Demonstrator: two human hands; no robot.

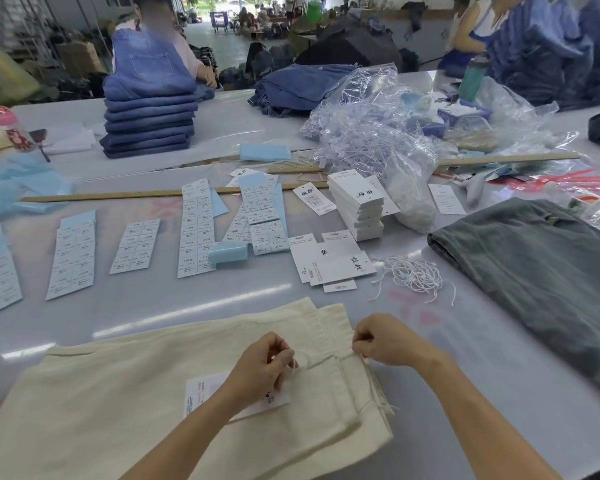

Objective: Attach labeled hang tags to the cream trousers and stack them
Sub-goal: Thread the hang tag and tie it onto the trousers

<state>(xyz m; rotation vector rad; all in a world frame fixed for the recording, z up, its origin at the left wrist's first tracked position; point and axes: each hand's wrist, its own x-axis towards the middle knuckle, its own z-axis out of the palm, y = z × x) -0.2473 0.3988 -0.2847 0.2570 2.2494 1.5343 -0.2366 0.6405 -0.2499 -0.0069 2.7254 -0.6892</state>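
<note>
The folded cream cotton trousers (174, 393) lie on the pale grey surface (465, 358) right beneath both hands. Left hand (260, 367) and right hand (383, 341) each pinch the thin white string (329, 359) with curled fingers – stretched taut, probably for knotting (the white card hang tag (201, 389) lies under the left wrist).

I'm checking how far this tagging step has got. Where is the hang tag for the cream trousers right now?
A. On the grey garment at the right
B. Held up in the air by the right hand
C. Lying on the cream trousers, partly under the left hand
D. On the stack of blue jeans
C: the hang tag lies on the cream trousers, partly covered by the left hand, while both hands pinch the white string.
</note>
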